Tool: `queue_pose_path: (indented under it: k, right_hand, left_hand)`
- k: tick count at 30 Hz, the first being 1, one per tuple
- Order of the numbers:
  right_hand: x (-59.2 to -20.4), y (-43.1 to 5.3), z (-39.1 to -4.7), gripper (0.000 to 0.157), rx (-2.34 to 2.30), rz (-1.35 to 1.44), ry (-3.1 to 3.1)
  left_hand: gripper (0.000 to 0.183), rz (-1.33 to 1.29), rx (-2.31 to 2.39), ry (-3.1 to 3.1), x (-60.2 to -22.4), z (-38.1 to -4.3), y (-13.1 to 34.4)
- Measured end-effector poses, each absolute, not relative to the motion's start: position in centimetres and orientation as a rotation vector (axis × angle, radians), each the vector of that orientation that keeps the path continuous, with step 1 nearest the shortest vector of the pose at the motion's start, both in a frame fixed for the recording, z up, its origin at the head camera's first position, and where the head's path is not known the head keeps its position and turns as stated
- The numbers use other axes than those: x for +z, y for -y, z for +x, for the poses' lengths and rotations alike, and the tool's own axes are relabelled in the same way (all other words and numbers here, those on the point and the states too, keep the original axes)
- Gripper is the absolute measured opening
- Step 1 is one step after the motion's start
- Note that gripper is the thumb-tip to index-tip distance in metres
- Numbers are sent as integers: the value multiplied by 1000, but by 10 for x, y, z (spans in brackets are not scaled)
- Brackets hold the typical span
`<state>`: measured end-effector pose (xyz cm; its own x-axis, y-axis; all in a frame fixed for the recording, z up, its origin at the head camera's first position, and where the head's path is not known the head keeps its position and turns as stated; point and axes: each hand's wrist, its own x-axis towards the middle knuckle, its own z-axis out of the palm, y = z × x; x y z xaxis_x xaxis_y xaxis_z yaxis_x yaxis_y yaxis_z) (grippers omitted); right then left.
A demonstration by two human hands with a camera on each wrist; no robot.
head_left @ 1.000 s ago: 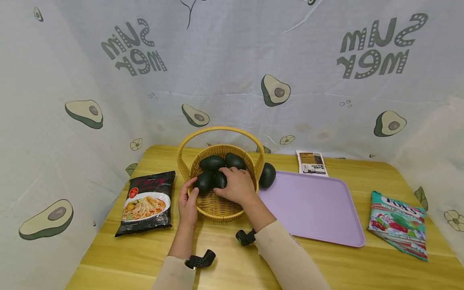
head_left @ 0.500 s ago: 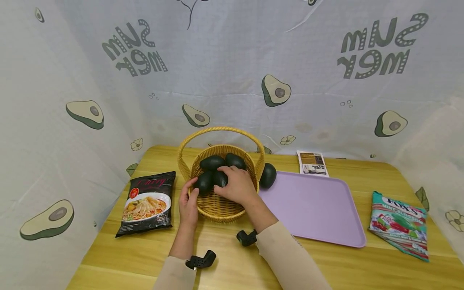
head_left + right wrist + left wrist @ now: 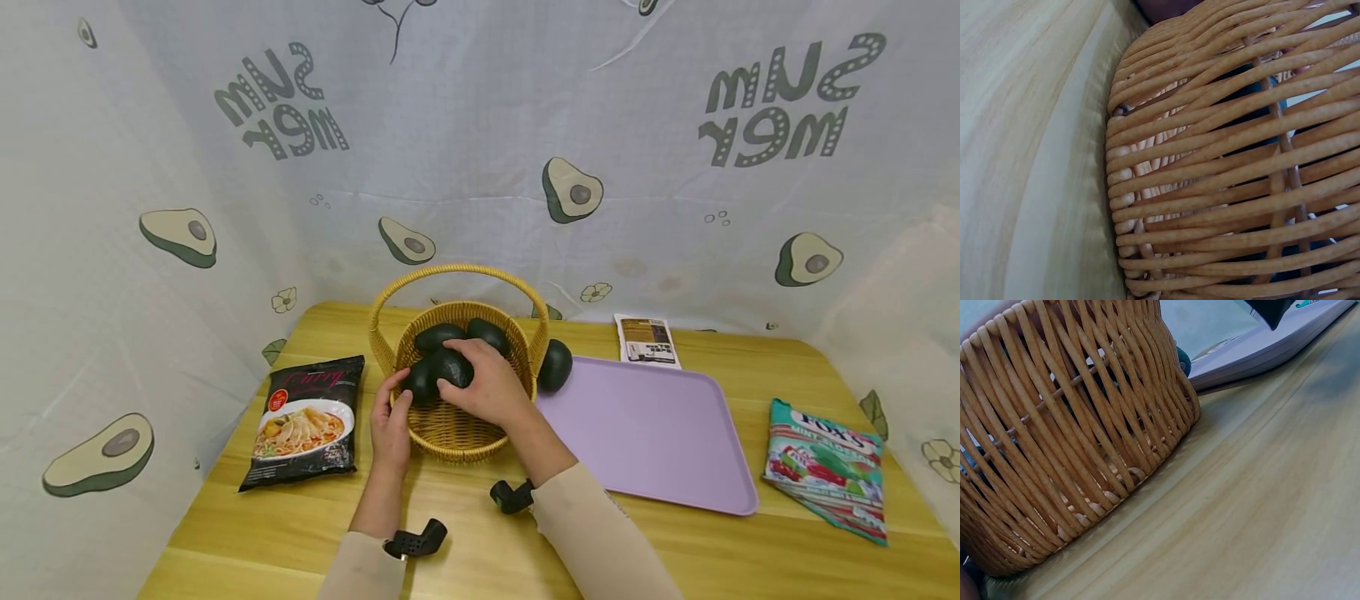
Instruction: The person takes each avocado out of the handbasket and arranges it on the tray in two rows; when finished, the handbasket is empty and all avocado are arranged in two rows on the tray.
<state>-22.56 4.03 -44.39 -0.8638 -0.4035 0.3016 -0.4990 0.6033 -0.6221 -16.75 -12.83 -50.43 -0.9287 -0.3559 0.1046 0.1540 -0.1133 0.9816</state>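
The right hand has its thumb and fingers clamped round an avocado inside the basket, a little toward ten o'clock from its middle. From where I stand, that fruit overlaps a second avocado at nine o'clock. The left hand is at the basket's rim there, thumb and forefinger spread against this second fruit; whether they clasp it or the rim, I can't tell. Two more avocados sit in the basket, the one at eleven and the one at one. Outside, at three o'clock, the fifth avocado lies just beside the lilac tray. The noodle pack lies between eight and nine. Beyond the tray, at its twelve, is a packet; near its three, the FOX'S bag.
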Motion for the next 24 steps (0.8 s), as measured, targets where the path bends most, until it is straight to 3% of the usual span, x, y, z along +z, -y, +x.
queue_pose_path:
  k: [13,24]
  right_hand:
    - [-440,-45,-218,60,1314,752,2448]
    - [-424,-67,-181,53,1480,758,2294]
  left_hand:
    - [37,241,-2087,1822,-503,-166,128]
    - [37,243,-2088,1804,-504,-167,128]
